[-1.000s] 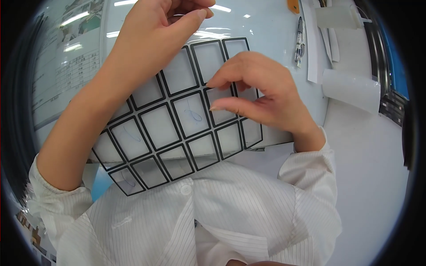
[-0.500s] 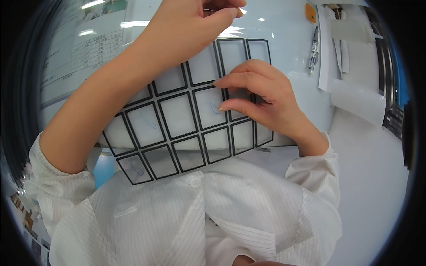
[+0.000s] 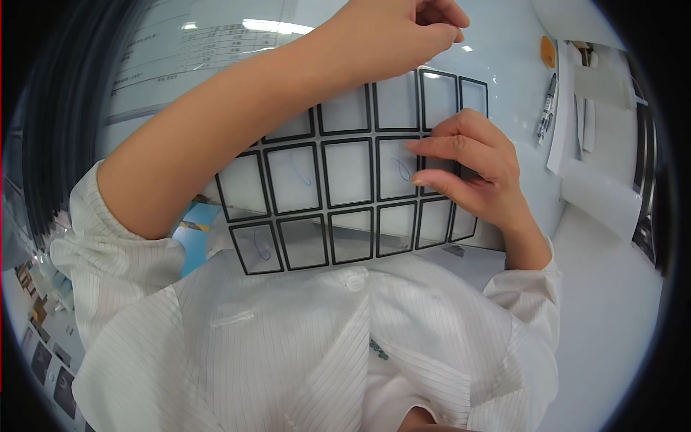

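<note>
A clear sheet (image 3: pixel 347 173) with rows of black-bordered rectangles spreads in front of me, its near edge reaching over the table edge to my shirt. Blue pen loops mark several of its rectangles. My right hand (image 3: pixel 479 162) hovers over or rests on the sheet's right part, with thumb and fingers apart; whether it touches the sheet I cannot tell. Beyond the far edge, my left hand (image 3: pixel 417 32) is curled, thumb close to the fingers. Anything between those fingertips is hidden. My left forearm crosses above the sheet's far left part and covers some rectangles.
Printed papers (image 3: pixel 216 47) lie under the glossy tabletop at the far left. At the right are an orange object (image 3: pixel 548 52), a pen (image 3: pixel 547 108) and white papers (image 3: pixel 565 108), with a curled translucent sheet (image 3: pixel 601 194) hanging nearby. Dark drapes (image 3: pixel 68 93) stand at the left.
The whole view has shifted, so sheet, table and both arms appear farther right. My left hand has moved slightly right relative to the sheet; my right hand keeps nearly the same place and shape.
</note>
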### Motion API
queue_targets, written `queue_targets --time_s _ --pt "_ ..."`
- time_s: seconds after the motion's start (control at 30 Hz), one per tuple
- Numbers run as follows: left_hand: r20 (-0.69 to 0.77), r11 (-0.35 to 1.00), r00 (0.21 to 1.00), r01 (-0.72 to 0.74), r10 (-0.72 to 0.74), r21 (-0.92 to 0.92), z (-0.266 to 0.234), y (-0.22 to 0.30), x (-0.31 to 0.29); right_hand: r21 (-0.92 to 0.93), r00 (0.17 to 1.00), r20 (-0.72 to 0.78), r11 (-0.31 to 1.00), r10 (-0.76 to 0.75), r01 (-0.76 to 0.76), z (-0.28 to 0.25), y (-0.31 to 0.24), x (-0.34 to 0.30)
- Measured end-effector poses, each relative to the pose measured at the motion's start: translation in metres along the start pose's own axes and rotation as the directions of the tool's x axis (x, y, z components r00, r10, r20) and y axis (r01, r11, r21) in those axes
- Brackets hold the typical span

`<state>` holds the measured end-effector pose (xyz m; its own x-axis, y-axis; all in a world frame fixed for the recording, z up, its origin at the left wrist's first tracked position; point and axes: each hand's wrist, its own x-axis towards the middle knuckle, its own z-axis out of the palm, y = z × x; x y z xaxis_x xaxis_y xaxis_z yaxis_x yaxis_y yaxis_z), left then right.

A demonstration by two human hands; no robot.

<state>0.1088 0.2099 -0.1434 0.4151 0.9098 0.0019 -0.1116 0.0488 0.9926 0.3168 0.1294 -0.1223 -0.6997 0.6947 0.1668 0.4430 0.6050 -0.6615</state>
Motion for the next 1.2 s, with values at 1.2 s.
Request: queue_targets --time_s 1.2 --pt "0.118 0.972 0.992 0.062 -0.035 -0.229 -0.012 -0.017 0.019 -0.059 0.956 0.148 0.963 -0.254 0.264 0.062 -0.039 0.063"
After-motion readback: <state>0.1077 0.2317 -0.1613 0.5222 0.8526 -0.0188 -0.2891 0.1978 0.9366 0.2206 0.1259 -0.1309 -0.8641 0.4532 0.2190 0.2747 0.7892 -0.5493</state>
